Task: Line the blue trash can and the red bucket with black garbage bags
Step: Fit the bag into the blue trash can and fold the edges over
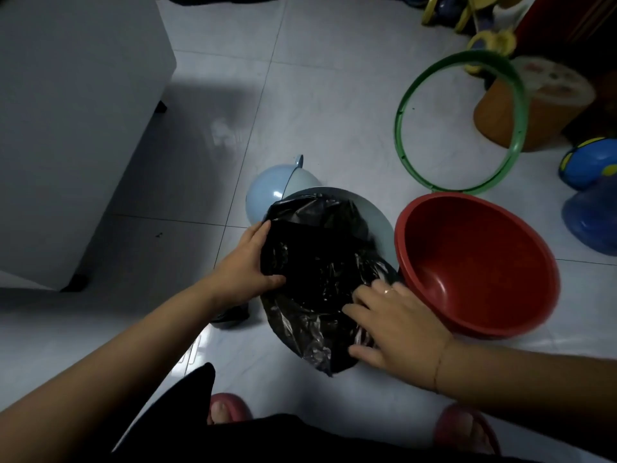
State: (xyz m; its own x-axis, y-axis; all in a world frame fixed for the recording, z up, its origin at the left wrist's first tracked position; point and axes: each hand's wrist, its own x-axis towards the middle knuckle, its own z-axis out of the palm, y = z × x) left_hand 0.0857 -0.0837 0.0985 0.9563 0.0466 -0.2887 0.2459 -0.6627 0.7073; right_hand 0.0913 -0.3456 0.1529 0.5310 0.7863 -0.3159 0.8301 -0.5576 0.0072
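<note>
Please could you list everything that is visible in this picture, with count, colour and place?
black garbage bag: one, black, over the blue trash can's mouth
blue trash can: one, pale blue, floor centre
domed part: one, pale blue, behind the can
red bucket: one, red, right of the can, unlined
hoop: one, green, upper right
stool: one, orange, white top, behind the hoop
cabinet: one, white, left
toys: two, blue, right edge
slippers: two, red, bottom
left hand: grips the bag's left edge
right hand: fingers spread on the bag
</note>
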